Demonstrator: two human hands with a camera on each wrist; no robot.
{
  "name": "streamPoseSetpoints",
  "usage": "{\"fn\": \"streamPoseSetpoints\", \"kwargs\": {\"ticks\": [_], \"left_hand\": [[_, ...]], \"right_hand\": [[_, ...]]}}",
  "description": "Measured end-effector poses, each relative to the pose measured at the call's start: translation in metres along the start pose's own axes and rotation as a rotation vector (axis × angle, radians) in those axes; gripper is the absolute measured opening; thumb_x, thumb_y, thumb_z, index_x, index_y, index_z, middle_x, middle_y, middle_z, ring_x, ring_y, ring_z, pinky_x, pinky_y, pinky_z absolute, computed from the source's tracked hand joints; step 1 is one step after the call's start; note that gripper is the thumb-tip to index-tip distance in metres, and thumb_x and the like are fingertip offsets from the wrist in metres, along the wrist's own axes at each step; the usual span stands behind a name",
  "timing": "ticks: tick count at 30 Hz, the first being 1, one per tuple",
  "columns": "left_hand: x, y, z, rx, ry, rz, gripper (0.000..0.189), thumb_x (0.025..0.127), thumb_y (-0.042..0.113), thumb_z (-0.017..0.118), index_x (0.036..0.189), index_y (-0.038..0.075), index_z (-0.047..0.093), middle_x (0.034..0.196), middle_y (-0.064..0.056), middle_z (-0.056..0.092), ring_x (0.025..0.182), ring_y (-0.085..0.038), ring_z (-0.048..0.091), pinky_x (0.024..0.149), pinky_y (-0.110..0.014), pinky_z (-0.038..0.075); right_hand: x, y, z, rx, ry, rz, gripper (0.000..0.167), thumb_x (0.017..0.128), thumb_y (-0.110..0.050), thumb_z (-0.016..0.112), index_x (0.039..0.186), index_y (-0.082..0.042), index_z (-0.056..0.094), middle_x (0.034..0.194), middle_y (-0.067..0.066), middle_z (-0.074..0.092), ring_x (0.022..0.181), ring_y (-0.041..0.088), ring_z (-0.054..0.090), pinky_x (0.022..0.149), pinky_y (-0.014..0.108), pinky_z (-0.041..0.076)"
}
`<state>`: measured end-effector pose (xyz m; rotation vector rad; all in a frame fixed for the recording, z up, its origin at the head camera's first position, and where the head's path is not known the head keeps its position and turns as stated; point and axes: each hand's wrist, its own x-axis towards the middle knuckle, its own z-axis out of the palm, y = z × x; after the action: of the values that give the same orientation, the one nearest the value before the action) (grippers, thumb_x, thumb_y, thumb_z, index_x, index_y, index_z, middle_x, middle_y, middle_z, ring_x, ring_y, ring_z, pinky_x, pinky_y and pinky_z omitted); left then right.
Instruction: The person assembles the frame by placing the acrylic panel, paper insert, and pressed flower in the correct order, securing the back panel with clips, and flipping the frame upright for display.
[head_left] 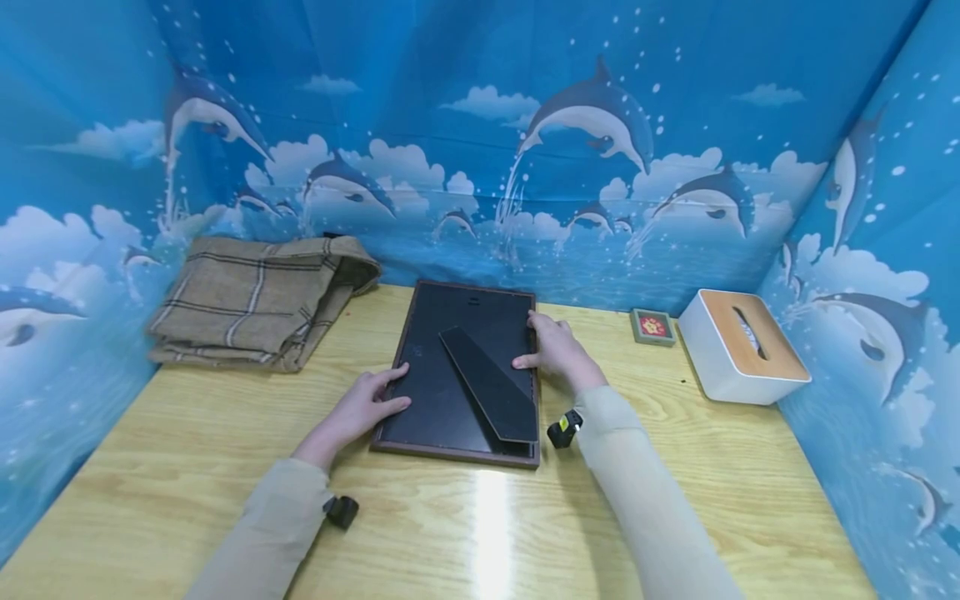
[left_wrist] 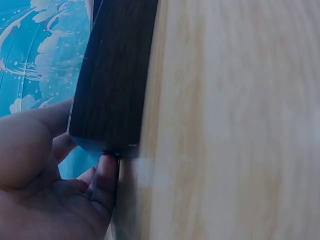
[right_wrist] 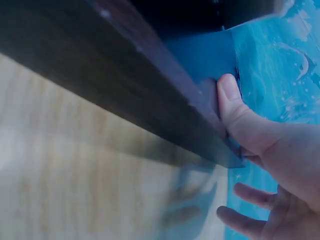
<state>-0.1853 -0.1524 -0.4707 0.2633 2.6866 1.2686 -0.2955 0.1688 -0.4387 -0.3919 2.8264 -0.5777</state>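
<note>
A dark picture frame [head_left: 423, 400] with a brown rim has its black back facing up, in the middle of the head view. Its black easel stand [head_left: 491, 387] slants across the back, partly lifted from it. My left hand [head_left: 363, 408] grips the frame's left side, thumb and a finger over the edge. On the right side, near the far corner, my right hand [head_left: 561, 354] holds the frame with the thumb on the back. In the right wrist view the thumb [right_wrist: 232, 102] lies over the rim, while two fingers hang free below. The picture side is hidden.
A folded brown checked cloth [head_left: 247, 304] lies at the back left of the wooden table [head_left: 420, 533]. At the back right are a small green-edged square box [head_left: 652, 327] and a white tissue box [head_left: 720, 358] with a wooden lid. Dolphin-print curtains [head_left: 480, 150] border the table.
</note>
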Motion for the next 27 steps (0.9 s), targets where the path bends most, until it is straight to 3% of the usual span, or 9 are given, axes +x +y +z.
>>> {"fn": "streamPoseSetpoints", "kwargs": {"ticks": [6,10,14,18,22,27], "left_hand": [[0.0,0.003,0.0,0.025,0.003,-0.005,0.06,0.091,0.023,0.066,0.143,0.005,0.042,0.084,-0.009,0.042,0.078,-0.023,0.039,0.067,-0.033,0.033],[-0.003,0.004,0.002,0.043,0.028,-0.02,0.061,0.091,0.024,0.066,0.144,0.005,0.042,0.086,-0.009,0.043,0.08,-0.023,0.04,0.068,-0.033,0.034],[-0.007,0.006,0.004,-0.022,0.123,-0.084,0.064,0.087,0.022,0.072,0.139,0.003,0.041,0.088,-0.013,0.049,0.078,-0.025,0.046,0.066,-0.034,0.04],[-0.011,0.008,0.007,-0.066,0.217,-0.139,0.05,0.083,0.021,0.075,0.116,0.001,0.044,0.09,-0.014,0.052,0.079,-0.025,0.051,0.065,-0.036,0.044],[-0.014,0.009,0.012,-0.048,0.287,-0.127,0.039,0.08,0.02,0.078,0.096,0.002,0.047,0.088,-0.012,0.052,0.079,-0.025,0.051,0.066,-0.034,0.043],[-0.016,0.011,0.018,-0.044,0.378,-0.074,0.036,0.077,0.016,0.081,0.093,0.0,0.053,0.084,-0.011,0.053,0.074,-0.023,0.053,0.065,-0.033,0.045]], "right_hand": [[0.002,-0.006,-0.005,-0.09,-0.046,0.023,0.101,0.075,-0.043,0.076,0.151,-0.006,0.022,0.155,0.011,0.024,0.139,0.035,0.022,0.111,0.049,0.027],[0.002,-0.007,-0.004,-0.071,-0.038,0.048,0.099,0.074,-0.041,0.077,0.149,-0.005,0.025,0.153,0.014,0.028,0.137,0.036,0.024,0.11,0.049,0.028],[0.002,-0.008,0.001,-0.024,0.014,0.086,0.097,0.07,-0.041,0.081,0.141,0.002,0.032,0.143,0.021,0.037,0.13,0.039,0.032,0.108,0.047,0.032],[0.0,-0.006,0.005,0.013,0.047,0.135,0.094,0.069,-0.044,0.082,0.133,0.005,0.035,0.128,0.023,0.044,0.12,0.039,0.041,0.101,0.047,0.038],[-0.003,-0.003,0.008,0.073,0.053,0.164,0.09,0.071,-0.046,0.08,0.133,0.004,0.037,0.125,0.022,0.048,0.117,0.037,0.046,0.096,0.047,0.043],[-0.006,-0.001,0.01,0.099,0.064,0.159,0.088,0.073,-0.045,0.079,0.133,0.004,0.039,0.124,0.022,0.051,0.116,0.037,0.048,0.095,0.047,0.044]]}}
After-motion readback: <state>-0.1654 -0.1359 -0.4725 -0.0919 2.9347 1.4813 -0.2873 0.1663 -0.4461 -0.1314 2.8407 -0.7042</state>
